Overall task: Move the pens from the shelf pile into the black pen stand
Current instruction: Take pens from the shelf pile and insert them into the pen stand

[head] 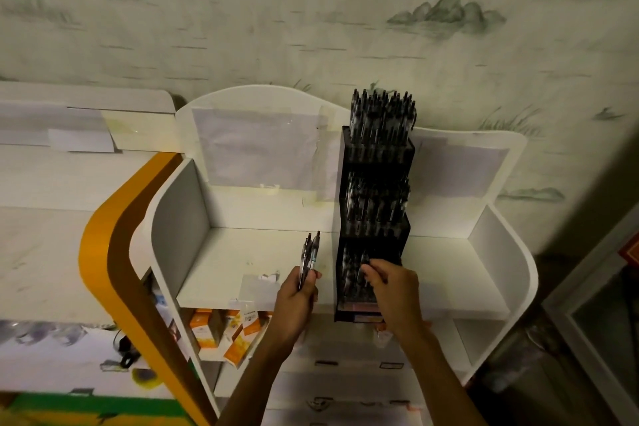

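Note:
A tall black tiered pen stand (pixel 375 228) stands on the white shelf (pixel 242 252), its upper tiers packed with dark pens (pixel 382 117). My left hand (pixel 297 297) grips a small bundle of dark pens (pixel 310 256) upright, just left of the stand. At the stand's lowest tier my right hand (pixel 390 284) pinches a pen (pixel 363 271) with curled fingers, its lower part down among the pens in that tier. No loose pile of pens shows on the shelf surface.
The shelf has curved white side walls (pixel 179 218) and a back panel with taped paper (pixel 262 145). Orange boxes (pixel 224 328) fill the shelf below. An orange-edged unit (pixel 103 235) stands to the left, a patterned wall behind.

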`<state>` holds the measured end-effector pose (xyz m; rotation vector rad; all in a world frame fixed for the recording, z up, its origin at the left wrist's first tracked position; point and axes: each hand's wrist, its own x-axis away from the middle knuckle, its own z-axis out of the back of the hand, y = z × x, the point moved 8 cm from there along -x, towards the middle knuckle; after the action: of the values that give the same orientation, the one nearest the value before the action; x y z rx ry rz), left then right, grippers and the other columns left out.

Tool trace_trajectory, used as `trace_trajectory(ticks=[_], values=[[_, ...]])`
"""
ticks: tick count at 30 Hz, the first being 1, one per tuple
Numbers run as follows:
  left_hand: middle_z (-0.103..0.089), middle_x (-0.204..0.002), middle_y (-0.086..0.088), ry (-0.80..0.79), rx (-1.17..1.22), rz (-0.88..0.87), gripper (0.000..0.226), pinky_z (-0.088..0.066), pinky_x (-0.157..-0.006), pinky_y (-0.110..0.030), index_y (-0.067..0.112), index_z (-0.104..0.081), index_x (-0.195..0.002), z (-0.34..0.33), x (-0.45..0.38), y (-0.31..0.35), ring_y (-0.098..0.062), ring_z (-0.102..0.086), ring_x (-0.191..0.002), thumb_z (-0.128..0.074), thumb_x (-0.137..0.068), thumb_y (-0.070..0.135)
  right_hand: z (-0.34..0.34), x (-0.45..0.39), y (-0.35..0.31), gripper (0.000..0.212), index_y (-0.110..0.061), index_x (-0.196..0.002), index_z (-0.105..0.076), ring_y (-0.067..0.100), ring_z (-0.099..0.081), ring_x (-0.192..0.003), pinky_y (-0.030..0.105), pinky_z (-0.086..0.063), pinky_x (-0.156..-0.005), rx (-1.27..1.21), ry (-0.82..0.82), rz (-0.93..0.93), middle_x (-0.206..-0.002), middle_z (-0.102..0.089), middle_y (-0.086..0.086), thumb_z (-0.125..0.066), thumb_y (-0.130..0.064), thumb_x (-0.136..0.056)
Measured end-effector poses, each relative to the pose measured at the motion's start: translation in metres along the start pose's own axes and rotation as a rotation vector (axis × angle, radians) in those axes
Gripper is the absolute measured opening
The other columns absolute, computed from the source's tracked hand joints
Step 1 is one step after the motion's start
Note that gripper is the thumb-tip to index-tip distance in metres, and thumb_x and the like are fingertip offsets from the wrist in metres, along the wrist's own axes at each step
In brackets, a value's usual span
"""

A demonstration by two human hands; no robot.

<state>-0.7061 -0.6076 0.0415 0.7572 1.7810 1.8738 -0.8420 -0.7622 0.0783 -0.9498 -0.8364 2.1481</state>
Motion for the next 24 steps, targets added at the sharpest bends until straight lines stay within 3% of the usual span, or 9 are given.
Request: trace_trajectory(ticks=[12,18,21,24], values=[[-0.055,-0.066,0.003,-0.052,-0.048,-0.037,0.025,-0.039,-0.052,-0.016,0.027,-0.066,-0.108,-0.011,0.006,0.003,-0.004,-0.046,-0.054,-0.043,-0.104,0.037,-0.023,0.01,0.017,0.016,-0.014,-0.081,-0.074,0.005,-0.055,-0.065,0.003,-0.034,-0.061,0.18,-0.131,-0.055,-0.07,-0.062,-0.007,-0.067,-0.026,-0.091],[-0.062,-0.068,0.002,-0.065,-0.011,-0.003,0.027,-0.04,-0.053,-0.02,0.017,-0.066,-0.104,-0.016,0.011,0.003,-0.008,-0.047,-0.055,-0.046,-0.104,0.034,-0.013,0.01,0.02,0.024,-0.022,-0.065,-0.067,0.001,-0.056,-0.055,0.011,-0.042,-0.061,0.172,-0.135,-0.118,-0.059,-0.06,-0.009,-0.071,-0.031,-0.087],[-0.064,-0.069,-0.002,-0.081,0.024,-0.037,0.027,-0.035,-0.046,-0.02,0.017,-0.072,-0.101,-0.019,0.012,0.01,-0.009,-0.043,-0.05,-0.049,-0.103,0.03,-0.001,0.009,0.011,0.02,-0.023,-0.068,-0.067,0.003,-0.061,-0.057,0.01,-0.045,-0.061,0.081,-0.112,-0.152,-0.061,-0.064,-0.009,-0.071,-0.026,-0.087],[-0.066,-0.07,-0.004,-0.106,0.028,-0.054,0.027,-0.033,-0.043,-0.02,0.018,-0.074,-0.1,-0.023,0.012,0.013,-0.01,-0.04,-0.045,-0.051,-0.102,0.031,0.005,0.005,-0.006,0.008,-0.017,-0.085,-0.073,0.005,-0.069,-0.066,0.019,-0.057,-0.067,-0.216,-0.132,-0.205,-0.073,-0.072,-0.004,-0.068,-0.02,-0.09]])
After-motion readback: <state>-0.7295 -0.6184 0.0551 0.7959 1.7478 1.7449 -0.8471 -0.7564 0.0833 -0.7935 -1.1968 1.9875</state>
